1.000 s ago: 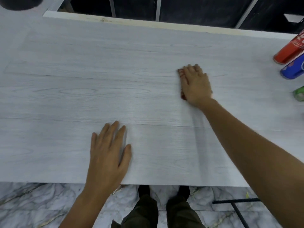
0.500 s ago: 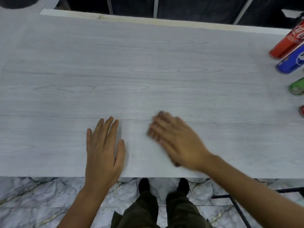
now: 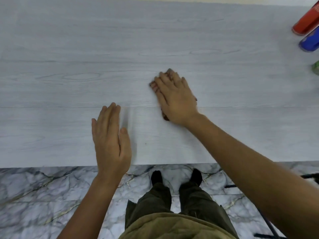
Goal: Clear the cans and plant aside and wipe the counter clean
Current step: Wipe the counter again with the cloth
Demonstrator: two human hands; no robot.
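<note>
My right hand (image 3: 175, 97) lies flat on the pale wood-grain counter (image 3: 69, 57), pressing down a reddish-brown cloth (image 3: 164, 116) that shows only at the fingertips and under the palm edge. My left hand (image 3: 110, 140) rests flat near the counter's front edge, fingers together, holding nothing. At the far right edge stand a red can (image 3: 304, 23), a blue can (image 3: 309, 41) and part of a green can (image 3: 316, 67). The plant is out of view.
The counter's front edge runs across the frame just below my left hand. Beneath it are a marble-patterned floor (image 3: 43, 195), my legs and shoes, and a dark metal frame (image 3: 229, 186) at the lower right.
My right hand slid with the cloth from the far middle toward the front edge, then back out to the centre. My left hand stayed put. The view tilted down.
</note>
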